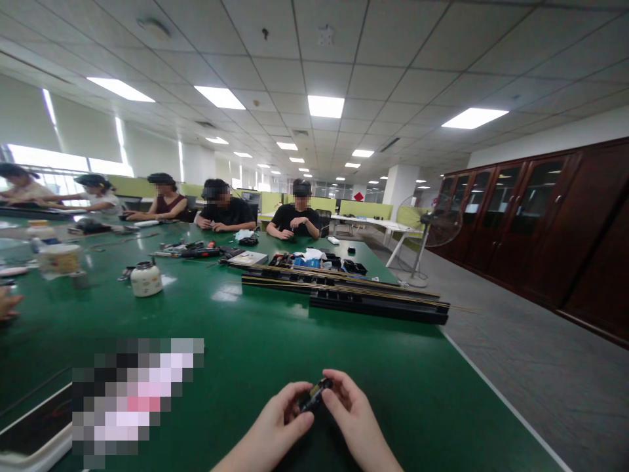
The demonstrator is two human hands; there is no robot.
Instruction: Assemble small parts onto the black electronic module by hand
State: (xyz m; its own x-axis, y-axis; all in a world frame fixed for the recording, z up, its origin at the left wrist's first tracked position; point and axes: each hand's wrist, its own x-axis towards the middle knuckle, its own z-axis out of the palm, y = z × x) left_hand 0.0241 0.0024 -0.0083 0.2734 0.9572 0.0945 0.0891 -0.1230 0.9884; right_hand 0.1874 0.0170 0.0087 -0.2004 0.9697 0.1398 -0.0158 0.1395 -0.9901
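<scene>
Between my two hands, just over the near part of the green table (pixel 236 367), is a small dark part (pixel 315 395) with a brassy strip along it; its exact kind is not clear. My left hand (pixel 287 410) is closed round its lower left end, thumb in front. At the upper right end, my right hand (pixel 346 400) pinches it between thumb and fingers. The part sits tilted, its right end higher. Some of it is hidden behind my fingers.
Long black rails (pixel 378 308) with thin brass-coloured rods lie ahead. A white jar (pixel 146 279) stands left of them, near tools (pixel 196 250). A white-edged device (pixel 34 426) lies at near left, partly blurred out. Several people sit around the table; a fan (pixel 425 226) stands beyond its right edge.
</scene>
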